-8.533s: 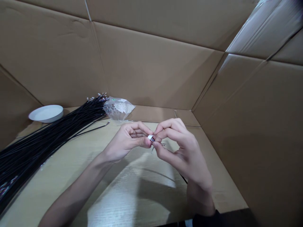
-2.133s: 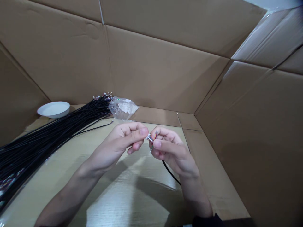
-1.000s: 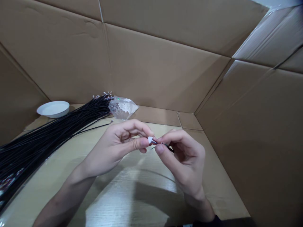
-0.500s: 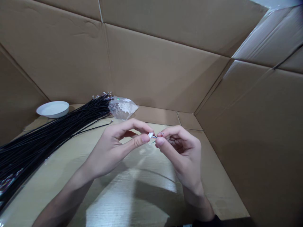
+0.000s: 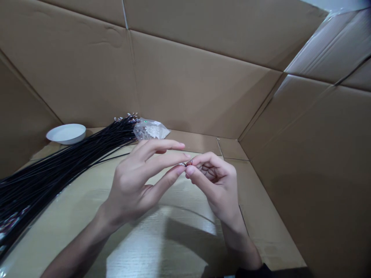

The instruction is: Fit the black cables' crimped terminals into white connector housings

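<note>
Cardboard walls (image 5: pixel 203 85) stand around a pale surface (image 5: pixel 78 204). A bundle of black cables (image 5: pixel 72 166) lies along its left. The left hand (image 5: pixel 136 177) and right hand (image 5: pixel 216 181) nearly meet above it. Beyond sit a white dish (image 5: pixel 66 133) and a clear bag (image 5: pixel 152 130). Thin wires (image 5: pixel 190 162) show between the fingertips, pinched by the right; whether the left grips, I cannot tell.

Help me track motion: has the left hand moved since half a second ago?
Yes: the left hand has opened upward in view, hiding the bottom of the bag, uncovered before.
</note>
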The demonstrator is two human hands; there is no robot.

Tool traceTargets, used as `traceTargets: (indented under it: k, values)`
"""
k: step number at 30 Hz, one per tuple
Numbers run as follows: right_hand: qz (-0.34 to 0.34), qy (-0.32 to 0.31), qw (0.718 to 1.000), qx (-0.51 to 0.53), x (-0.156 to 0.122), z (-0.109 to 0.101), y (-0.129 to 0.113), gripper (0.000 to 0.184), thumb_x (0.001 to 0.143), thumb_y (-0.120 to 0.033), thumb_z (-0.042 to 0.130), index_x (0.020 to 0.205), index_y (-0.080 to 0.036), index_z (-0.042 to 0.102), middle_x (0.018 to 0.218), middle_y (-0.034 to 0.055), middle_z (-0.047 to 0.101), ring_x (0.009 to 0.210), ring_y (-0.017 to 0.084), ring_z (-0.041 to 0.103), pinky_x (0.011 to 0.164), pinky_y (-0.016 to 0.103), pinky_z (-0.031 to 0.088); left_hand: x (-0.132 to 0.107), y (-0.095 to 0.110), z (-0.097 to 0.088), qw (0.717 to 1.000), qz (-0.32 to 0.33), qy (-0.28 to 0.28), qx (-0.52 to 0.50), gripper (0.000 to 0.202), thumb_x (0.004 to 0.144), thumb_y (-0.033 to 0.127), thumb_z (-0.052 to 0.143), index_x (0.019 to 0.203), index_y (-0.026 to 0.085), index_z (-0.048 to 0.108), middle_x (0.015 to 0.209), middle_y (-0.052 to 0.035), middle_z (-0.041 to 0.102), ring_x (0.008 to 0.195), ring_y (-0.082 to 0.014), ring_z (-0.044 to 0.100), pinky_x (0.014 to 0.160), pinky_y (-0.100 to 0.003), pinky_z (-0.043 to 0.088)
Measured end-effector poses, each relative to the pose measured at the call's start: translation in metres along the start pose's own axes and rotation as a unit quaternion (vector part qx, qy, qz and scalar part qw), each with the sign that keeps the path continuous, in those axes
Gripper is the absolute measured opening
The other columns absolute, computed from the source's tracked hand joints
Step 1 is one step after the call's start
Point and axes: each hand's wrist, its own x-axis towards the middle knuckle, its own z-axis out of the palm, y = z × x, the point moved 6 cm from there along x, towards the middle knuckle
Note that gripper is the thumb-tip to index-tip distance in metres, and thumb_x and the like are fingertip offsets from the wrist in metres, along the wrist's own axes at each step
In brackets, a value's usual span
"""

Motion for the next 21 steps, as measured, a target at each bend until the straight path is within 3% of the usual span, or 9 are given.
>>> traceTargets:
  k: [5,9,15,21]
  values:
    - [0.0,0.0,1.0,-0.006,0.002,0.001,0.001,0.008,0.091,-0.019,0.077,0.087,-0.017,0.07,0.076,-0.0024,0.071,0.063,0.004,0.061,0.061,0.012,0.051,0.0,-0.002,0.002,1.0,-0.004,0.004,0.006,0.028,0.091,0.008,0.074,0.115,0.023,0.074,0.121,0.0009,0.071,0.116,-0.0065,0.066,0.104,-0.018,0.05]
    - [-0.01,0.01,1.0,-0.025,0.003,0.0,0.0,0.009,0.09,-0.021,0.078,0.086,-0.017,0.072,0.071,-0.002,0.069,0.059,0.005,0.059,0.057,0.015,0.05,-0.001,-0.009,0.003,0.993,-0.096,0.005,-0.067,0.024,0.091,0.012,0.076,0.107,0.028,0.074,0.119,0.0064,0.071,0.113,-0.0049,0.066,0.104,-0.017,0.05]
    - [-0.022,0.001,0.999,-0.026,0.003,0.002,0.001,0.009,0.092,-0.023,0.078,0.087,-0.018,0.073,0.074,-0.0012,0.07,0.063,0.006,0.06,0.06,0.016,0.051,0.0,-0.02,0.01,0.953,-0.22,-0.022,-0.209,0.006,0.094,0.024,0.074,0.093,0.029,0.075,0.109,0.0085,0.073,0.106,-0.0027,0.067,0.099,-0.01,0.05]
    - [-0.039,0.013,0.999,-0.016,0.002,0.001,0.003,0.006,0.093,-0.022,0.077,0.089,-0.019,0.073,0.078,-0.0013,0.072,0.065,0.007,0.063,0.06,0.017,0.052,0.001,-0.028,0.019,0.908,-0.282,-0.033,-0.308,0.01,0.095,0.028,0.073,0.086,0.025,0.076,0.098,0.0069,0.072,0.095,-0.0004,0.067,0.084,-0.003,0.051]
